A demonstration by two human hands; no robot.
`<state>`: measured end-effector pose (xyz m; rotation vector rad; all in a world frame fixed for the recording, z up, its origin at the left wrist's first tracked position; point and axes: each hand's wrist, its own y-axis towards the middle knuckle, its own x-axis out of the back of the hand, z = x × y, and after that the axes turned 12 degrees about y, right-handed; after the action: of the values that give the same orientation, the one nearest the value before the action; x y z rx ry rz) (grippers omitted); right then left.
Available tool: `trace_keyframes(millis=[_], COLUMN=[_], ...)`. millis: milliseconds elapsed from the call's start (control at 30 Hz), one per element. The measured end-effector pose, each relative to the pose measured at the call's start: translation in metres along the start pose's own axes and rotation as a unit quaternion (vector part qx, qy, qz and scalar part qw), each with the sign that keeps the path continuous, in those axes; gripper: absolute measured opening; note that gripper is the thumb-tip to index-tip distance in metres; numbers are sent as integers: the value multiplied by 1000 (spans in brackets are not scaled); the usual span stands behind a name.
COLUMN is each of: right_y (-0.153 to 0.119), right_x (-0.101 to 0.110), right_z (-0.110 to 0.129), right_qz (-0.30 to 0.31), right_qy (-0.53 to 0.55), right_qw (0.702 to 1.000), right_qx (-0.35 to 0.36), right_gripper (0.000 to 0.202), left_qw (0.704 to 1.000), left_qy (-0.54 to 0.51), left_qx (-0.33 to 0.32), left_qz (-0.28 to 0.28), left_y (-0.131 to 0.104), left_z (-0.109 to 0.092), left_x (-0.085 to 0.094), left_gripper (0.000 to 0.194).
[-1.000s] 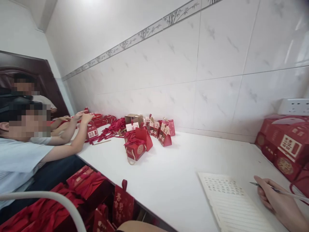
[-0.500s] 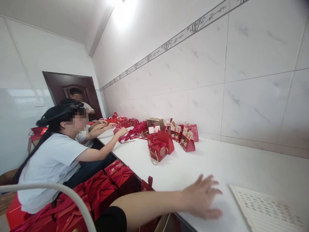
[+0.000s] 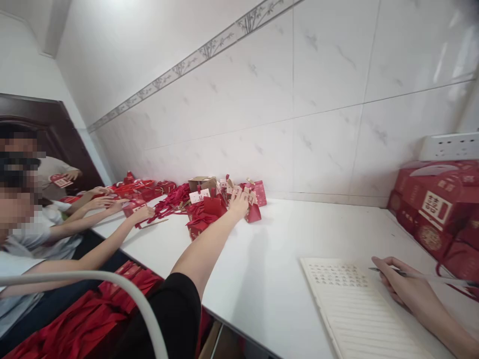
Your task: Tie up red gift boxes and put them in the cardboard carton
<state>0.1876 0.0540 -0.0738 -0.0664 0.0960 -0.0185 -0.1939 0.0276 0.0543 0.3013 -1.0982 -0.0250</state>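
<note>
The right hand [image 3: 406,289] is pinching 1 pen [image 3: 430,276] beside the notebook [image 3: 355,309] on the white table [image 3: 284,269], while the left hand [image 3: 239,202] is partly covering small boxes [image 3: 255,212] near the wall [image 3: 329,149], its hold indeterminable

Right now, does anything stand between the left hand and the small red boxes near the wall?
Nothing visible does: the left hand overlaps the small red boxes in view, though whether it touches them is unclear.
</note>
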Motion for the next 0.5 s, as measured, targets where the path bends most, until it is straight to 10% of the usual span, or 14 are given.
trace_keyframes(millis=[267,500], right_y=[9,11], right_x=[0,-1], right_z=[-3,-4], right_qz=[19,31], right_qy=[21,41], right_qw=[999,999], right_qx=[-19,-14], right_gripper=[46,43], left_qw=[999,997], left_qy=[-36,-73], left_qx=[28,1], left_qz=[21,-13], left_y=[59,70], left_z=[-1,6], left_x=[-9,-17], left_gripper=[67,37])
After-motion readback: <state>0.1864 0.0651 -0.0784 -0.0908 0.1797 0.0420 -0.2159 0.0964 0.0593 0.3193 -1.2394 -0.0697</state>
